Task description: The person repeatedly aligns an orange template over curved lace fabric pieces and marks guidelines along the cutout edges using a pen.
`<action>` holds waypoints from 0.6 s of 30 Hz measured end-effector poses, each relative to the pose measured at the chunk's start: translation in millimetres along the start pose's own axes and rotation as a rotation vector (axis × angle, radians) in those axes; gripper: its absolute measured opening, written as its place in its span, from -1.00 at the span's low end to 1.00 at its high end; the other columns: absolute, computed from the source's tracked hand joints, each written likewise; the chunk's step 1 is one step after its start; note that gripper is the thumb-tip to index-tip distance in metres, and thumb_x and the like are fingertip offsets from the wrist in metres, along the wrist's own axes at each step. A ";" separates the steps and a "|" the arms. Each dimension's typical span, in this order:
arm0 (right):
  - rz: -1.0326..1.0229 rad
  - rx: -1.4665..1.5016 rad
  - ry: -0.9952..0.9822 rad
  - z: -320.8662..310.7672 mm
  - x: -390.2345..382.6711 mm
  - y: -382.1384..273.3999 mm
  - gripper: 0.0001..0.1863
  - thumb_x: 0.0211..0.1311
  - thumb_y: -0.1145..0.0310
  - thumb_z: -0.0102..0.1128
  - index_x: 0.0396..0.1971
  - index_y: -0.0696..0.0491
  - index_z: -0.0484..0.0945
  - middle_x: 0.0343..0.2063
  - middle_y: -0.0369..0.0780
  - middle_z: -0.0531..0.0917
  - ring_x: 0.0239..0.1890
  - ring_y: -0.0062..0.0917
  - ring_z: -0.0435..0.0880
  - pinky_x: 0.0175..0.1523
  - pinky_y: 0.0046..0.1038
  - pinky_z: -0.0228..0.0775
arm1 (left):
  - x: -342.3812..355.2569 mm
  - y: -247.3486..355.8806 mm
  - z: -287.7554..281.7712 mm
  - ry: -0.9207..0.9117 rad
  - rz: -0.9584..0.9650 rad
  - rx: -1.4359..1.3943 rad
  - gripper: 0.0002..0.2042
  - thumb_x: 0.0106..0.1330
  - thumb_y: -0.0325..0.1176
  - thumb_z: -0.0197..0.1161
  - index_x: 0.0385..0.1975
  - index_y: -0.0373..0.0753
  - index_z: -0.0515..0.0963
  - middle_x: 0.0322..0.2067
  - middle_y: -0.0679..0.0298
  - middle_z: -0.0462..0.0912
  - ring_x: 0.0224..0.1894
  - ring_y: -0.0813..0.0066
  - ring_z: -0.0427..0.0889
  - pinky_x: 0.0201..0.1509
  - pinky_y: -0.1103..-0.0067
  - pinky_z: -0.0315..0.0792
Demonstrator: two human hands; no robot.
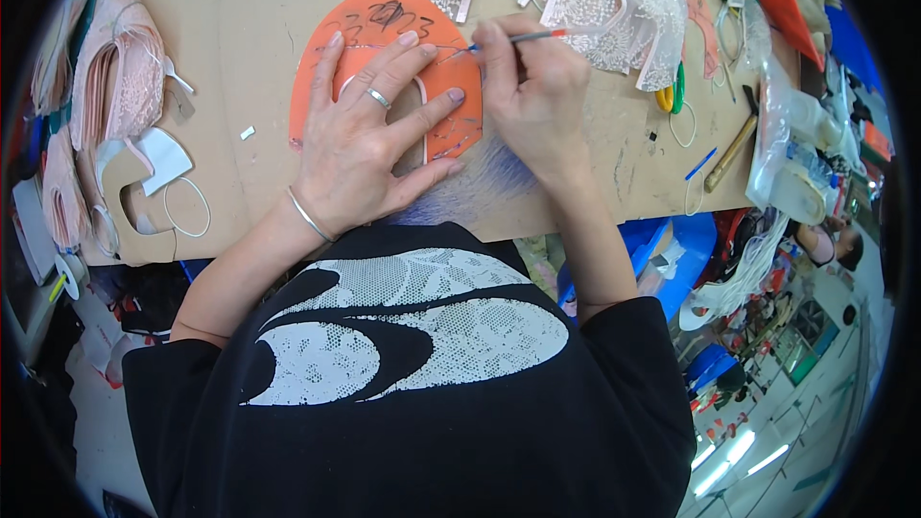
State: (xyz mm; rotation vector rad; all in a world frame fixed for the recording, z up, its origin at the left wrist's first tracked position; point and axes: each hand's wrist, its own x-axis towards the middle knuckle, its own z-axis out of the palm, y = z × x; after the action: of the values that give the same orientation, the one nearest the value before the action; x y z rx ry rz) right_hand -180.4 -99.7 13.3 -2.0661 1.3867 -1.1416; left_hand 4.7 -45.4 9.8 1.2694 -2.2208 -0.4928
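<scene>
My left hand (360, 139) lies flat with its fingers spread over an orange U-shaped template (331, 29), pressing it against the brown tabletop. Dark scribbled marks run along the template's far part, and pale edging shows inside its cutout. In a pinch, my right hand (545, 101) holds a thin pen refill (533, 36), clear with a red section. The refill's blue tip meets the template near its right edge. Just beyond my right hand sits a heap of white lace pieces (662, 0) with pale pink borders.
Stacks of pink lace pieces (120, 86) lie at the left, beside a white curved piece (165, 158). To the right are a wooden-handled tool (731, 152), a blue pen refill (701, 164) and a red basket (782, 0). A blue bin (696, 259) stands below the table's front edge.
</scene>
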 end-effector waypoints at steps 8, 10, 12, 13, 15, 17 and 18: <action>0.063 -0.066 0.053 0.3 -0.5 -6.2 -0.94 0.28 0.56 0.19 -0.35 0.18 0.64 -0.50 -0.19 0.72 -0.59 -0.56 0.63 -0.51 -0.57 0.42 | 0.3 4.0 -8.3 -0.004 0.003 -0.038 -0.47 0.06 -0.03 0.44 0.03 -0.15 0.65 0.22 0.14 0.49 0.30 0.21 0.43 0.52 0.01 -0.19; 0.058 -0.163 0.077 3.4 -5.5 -6.7 -0.93 0.28 0.49 0.22 -0.31 0.16 0.63 -0.45 -0.19 0.70 -0.53 -0.53 0.64 -0.45 -0.53 0.45 | 3.6 6.3 -14.3 -0.012 -0.043 -0.119 -0.43 0.06 -0.06 0.45 0.07 -0.20 0.60 0.18 0.13 0.51 0.24 0.20 0.48 0.49 0.07 -0.06; 0.105 -0.364 -0.032 5.5 -7.4 -16.8 -0.80 0.25 0.31 0.30 -0.25 0.12 0.61 -0.34 -0.16 0.63 -0.41 -0.44 0.63 -0.33 -0.45 0.48 | 16.2 -5.5 -20.3 -0.009 -0.095 -0.379 -0.40 0.05 -0.14 0.48 0.11 -0.27 0.54 0.12 0.12 0.53 0.15 0.22 0.52 0.39 0.19 0.15; 0.147 -0.484 -0.144 6.5 -7.4 -21.9 -0.70 0.22 0.20 0.35 -0.22 0.11 0.59 -0.29 -0.15 0.59 -0.35 -0.40 0.61 -0.27 -0.40 0.49 | 24.1 -16.3 -26.2 -0.008 -0.126 -0.600 -0.37 0.04 -0.21 0.49 0.14 -0.31 0.50 0.07 0.11 0.55 0.09 0.25 0.55 0.30 0.28 0.29; 0.171 -0.505 -0.153 11.2 -4.4 -26.4 -0.61 0.16 0.12 0.39 -0.21 0.11 0.57 -0.29 -0.15 0.55 -0.33 -0.36 0.58 -0.24 -0.37 0.48 | 57.9 -35.5 -43.0 0.125 -0.173 -0.513 -0.40 0.07 -0.31 0.49 0.15 -0.32 0.49 0.00 0.09 0.57 0.03 0.33 0.56 0.14 0.43 0.43; 0.200 -0.517 -0.167 11.1 -3.5 -26.3 -0.53 0.09 0.03 0.43 -0.19 0.10 0.56 -0.29 -0.15 0.51 -0.32 -0.33 0.55 -0.21 -0.33 0.47 | 112.3 -57.5 -42.6 0.208 -0.070 -0.319 -0.37 0.11 -0.27 0.50 0.20 -0.31 0.46 -0.02 0.08 0.58 0.02 0.35 0.56 0.08 0.49 0.44; 0.192 -0.513 -0.181 11.2 -2.6 -28.3 -0.53 0.08 0.03 0.44 -0.20 0.11 0.55 -0.29 -0.14 0.51 -0.32 -0.33 0.55 -0.21 -0.33 0.47 | 137.8 -70.4 -35.2 0.235 -0.035 -0.302 -0.34 0.12 -0.23 0.50 0.23 -0.30 0.45 -0.04 0.09 0.58 0.02 0.35 0.56 0.04 0.51 0.46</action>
State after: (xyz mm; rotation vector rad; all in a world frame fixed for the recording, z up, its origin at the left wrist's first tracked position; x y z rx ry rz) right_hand -155.8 -86.5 25.6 -2.2290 1.8789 -0.5388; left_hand 16.1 -201.6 35.5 1.1438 -1.8527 -0.6317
